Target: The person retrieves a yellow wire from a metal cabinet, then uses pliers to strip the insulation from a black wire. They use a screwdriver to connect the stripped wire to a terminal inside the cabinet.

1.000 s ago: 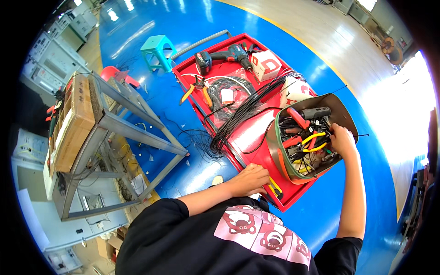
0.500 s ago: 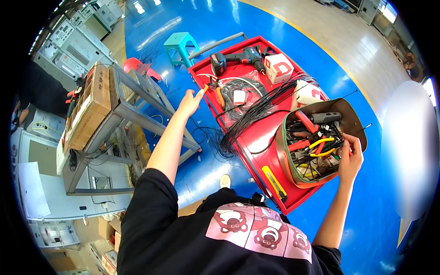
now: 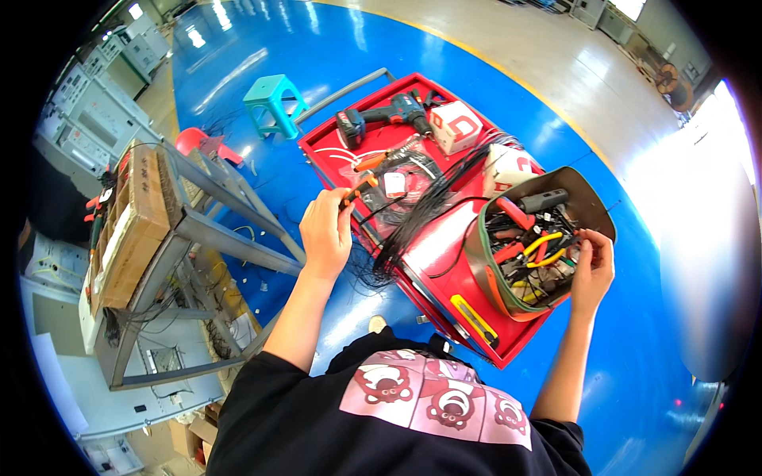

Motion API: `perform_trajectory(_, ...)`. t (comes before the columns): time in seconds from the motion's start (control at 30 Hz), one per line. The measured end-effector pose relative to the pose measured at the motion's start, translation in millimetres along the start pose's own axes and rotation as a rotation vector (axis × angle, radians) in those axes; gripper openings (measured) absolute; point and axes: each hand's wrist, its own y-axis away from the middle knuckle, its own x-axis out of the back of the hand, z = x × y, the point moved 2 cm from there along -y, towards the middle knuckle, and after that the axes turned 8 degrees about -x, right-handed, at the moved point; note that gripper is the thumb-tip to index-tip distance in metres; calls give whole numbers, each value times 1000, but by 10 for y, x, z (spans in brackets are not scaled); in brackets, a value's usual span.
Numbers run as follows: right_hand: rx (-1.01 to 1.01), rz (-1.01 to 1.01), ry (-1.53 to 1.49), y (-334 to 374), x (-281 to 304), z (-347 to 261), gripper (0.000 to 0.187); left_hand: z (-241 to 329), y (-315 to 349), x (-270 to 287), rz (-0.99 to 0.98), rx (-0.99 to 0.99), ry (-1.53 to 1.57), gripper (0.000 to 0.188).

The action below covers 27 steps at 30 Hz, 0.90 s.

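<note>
On the near left side of the red cart (image 3: 440, 270), my left hand (image 3: 325, 234) is closed around a small orange-handled hand tool (image 3: 363, 187); its working end is hard to make out. Another orange handle (image 3: 370, 162) lies just beyond it, beside a clear plastic bag (image 3: 417, 166) of black cable ties or wires. At the cart's right end stands a green-and-orange tool bag (image 3: 595, 208) filled with pliers, red- and yellow-handled tools (image 3: 543, 242) and dark pieces. My right hand (image 3: 592, 270) grips the bag's near right rim, fingers curled over it and fingertips partly hidden.
A cordless drill (image 3: 389, 117), two white-and-red boxes (image 3: 455, 127), a bundle of black wires (image 3: 409, 230) and a yellow utility knife (image 3: 475, 319) lie on the cart. A metal stand (image 3: 230, 230) holding a cardboard box (image 3: 139, 222) is at left. A teal stool (image 3: 274, 101) stands beyond.
My left hand has drawn back toward me from the cart's far left edge, with the orange-handled tool in it. My right hand stays at the tool bag. The whole view has shifted slightly.
</note>
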Motion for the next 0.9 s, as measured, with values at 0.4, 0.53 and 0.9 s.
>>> perform_trajectory(0.4, -257, -497, -930, 1320, -509, -817, 90, 1798, 513, -351, -340, -355, 609, 35)
perform_trajectory(0.53, -396, -543, -941, 1429, -135, -628, 58, 2017, 493, -424, -606, -447, 850, 40)
perform_trajectory(0.9, -358, -42, -721, 1480, 736, 3, 19, 1611, -92, -591, -459, -154, 548, 18)
